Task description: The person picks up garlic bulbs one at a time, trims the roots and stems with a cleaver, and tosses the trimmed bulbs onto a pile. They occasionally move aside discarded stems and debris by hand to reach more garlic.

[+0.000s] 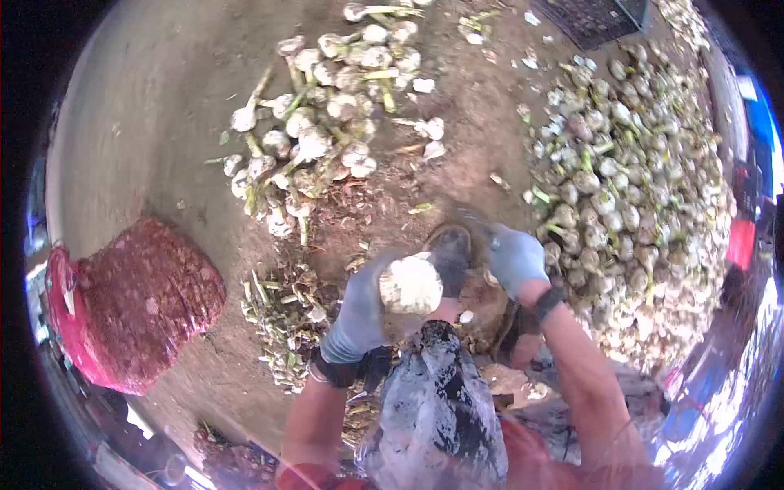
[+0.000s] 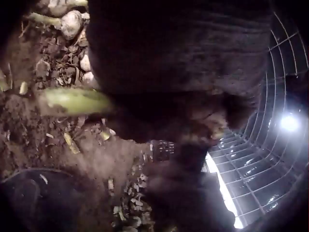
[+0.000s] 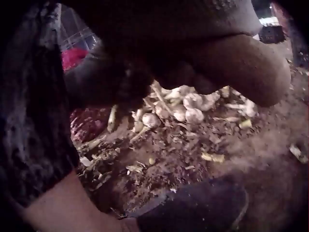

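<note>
In the head view my gloved left hand (image 1: 359, 306) grips a pale garlic bulb (image 1: 411, 284) in front of the body. A green garlic stem (image 2: 75, 101) sticks out beside the dark, shadowed hand in the left wrist view. My gloved right hand (image 1: 516, 260) is to the right of the bulb and apart from it. A dark blur lies by its fingertips, and I cannot tell whether the hand holds something. The right wrist view shows that glove (image 3: 231, 63) large and in shadow, its inner side hidden. Both hands are above the dirt ground, between the feet.
Stemmed garlic (image 1: 314, 139) lies in a loose heap ahead. A large garlic pile (image 1: 629, 188) spreads on the right. Cut stems (image 1: 282, 327) litter the ground at left, near a full red mesh sack (image 1: 151, 302). A dark crate (image 1: 588, 20) stands far right; a shoe (image 1: 451, 245) is below the hands.
</note>
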### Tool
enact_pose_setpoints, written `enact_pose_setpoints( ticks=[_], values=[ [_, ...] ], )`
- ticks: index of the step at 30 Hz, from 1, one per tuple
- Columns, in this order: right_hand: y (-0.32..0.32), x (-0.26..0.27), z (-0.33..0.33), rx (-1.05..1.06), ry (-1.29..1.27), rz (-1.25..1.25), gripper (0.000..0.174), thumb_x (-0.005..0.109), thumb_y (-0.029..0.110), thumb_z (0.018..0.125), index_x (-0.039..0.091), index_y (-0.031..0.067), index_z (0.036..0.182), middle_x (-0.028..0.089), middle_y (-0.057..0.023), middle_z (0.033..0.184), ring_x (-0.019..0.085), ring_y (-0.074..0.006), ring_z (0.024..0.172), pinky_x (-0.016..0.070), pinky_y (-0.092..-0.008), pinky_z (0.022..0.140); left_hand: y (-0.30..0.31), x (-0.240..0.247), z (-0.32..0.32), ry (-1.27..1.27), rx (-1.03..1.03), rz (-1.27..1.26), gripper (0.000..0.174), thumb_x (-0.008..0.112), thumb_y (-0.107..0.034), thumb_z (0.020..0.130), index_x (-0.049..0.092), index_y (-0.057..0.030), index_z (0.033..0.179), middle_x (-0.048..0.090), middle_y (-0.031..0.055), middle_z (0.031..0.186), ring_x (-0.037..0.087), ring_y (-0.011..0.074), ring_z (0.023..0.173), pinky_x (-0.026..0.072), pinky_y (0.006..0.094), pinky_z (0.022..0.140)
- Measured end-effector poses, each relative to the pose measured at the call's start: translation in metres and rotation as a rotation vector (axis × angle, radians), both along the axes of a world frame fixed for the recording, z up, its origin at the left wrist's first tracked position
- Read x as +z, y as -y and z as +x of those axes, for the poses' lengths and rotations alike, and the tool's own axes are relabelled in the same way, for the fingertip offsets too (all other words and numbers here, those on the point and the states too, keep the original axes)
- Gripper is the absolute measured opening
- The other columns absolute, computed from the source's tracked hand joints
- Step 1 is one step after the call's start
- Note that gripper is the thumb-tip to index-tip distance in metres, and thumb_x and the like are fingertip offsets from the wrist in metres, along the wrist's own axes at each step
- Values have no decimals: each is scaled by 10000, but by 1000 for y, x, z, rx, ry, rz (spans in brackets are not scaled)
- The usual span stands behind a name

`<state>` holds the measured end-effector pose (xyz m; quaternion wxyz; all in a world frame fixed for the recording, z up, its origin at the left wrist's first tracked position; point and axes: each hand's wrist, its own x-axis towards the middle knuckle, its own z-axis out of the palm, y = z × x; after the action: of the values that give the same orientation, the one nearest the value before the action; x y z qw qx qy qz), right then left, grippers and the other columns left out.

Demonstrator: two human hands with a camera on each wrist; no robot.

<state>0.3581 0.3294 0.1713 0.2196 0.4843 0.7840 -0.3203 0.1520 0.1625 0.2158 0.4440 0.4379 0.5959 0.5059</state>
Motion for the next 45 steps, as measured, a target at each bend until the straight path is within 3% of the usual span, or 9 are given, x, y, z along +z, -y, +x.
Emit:
enact_pose_setpoints(
  ticks=[9, 12, 16, 20, 22, 26, 28, 31, 45],
  values=[
    [27, 23, -40, -1057, -958, -957, 285, 695, 88, 894, 657, -24, 1153, 699, -63, 998, 657, -132, 863, 534, -272, 738, -27, -18, 19, -743, 91, -94, 691, 779, -353, 834, 488, -78, 1398, 604, 124, 1199, 612, 238, 1092, 483, 313, 960],
    [26, 42, -53, -651, -779, -735, 264, 639, 86, 868, 674, 3, 1116, 712, -59, 938, 675, -187, 851, 534, -306, 797, -15, -35, 17, 497, 448, -510, 311, 644, -180, 953, 602, -28, 1221, 651, 25, 1020, 600, 79, 871, 506, 223, 733],
    [32, 23, -57, -196, -509, -227, 311, 718, 286, 794, 682, 134, 1062, 682, -190, 983, 662, -364, 954, 535, -443, 844, -11, -46, 14, 467, 402, -544, 222, 637, -124, 944, 639, -19, 1139, 642, 18, 979, 587, 73, 823, 503, 251, 670],
    [26, -29, -23, 13, -103, -198, 299, 702, 343, 821, 703, 149, 1048, 715, -120, 955, 681, -323, 893, 538, -409, 798, -38, -11, 13, -471, 141, -24, 365, 741, -87, 802, 665, -43, 1157, 674, 119, 1082, 642, 260, 990, 528, 324, 840],
    [53, -59, 28, -146, -704, -223, 316, 625, 408, 851, 709, 206, 1079, 731, -86, 964, 682, -312, 952, 548, -446, 823, -69, 22, 37, -111, -160, 111, 471, 752, -91, 773, 644, -87, 1231, 651, 131, 1190, 631, 328, 1050, 511, 375, 931],
    [54, -76, 41, 496, -450, 25, 278, 659, 352, 866, 715, 193, 1087, 739, -48, 949, 682, -257, 932, 556, -429, 789, -73, 14, 30, -19, 126, -119, 532, 738, -157, 832, 564, -44, 1322, 612, 164, 1274, 609, 273, 1146, 493, 382, 990],
    [55, -97, 54, -364, -649, -268, 273, 726, 235, 850, 704, 112, 1093, 738, -43, 966, 679, -183, 864, 554, -354, 738, -44, -21, -6, 345, 677, -515, 555, 739, -182, 866, 524, -66, 1365, 519, 124, 1411, 503, 250, 1300, 403, 398, 1106],
    [27, -36, 11, -783, -434, -418, 276, 760, 48, 814, 691, -34, 1068, 697, -40, 877, 609, -78, 707, 498, -240, 615, 1, -84, -48, -375, 886, -976, 619, 662, -194, 889, 418, -72, 1446, 499, 193, 1361, 588, 271, 1162, 546, 383, 934],
    [44, -21, -64, -926, -771, -846, 351, 727, 118, 854, 659, -32, 1164, 669, -17, 907, 627, -65, 780, 510, -235, 664, 20, -69, 15, -489, 364, -617, 315, 691, -121, 799, 641, -72, 1105, 707, 109, 890, 682, 196, 747, 564, 332, 704]
  ],
)
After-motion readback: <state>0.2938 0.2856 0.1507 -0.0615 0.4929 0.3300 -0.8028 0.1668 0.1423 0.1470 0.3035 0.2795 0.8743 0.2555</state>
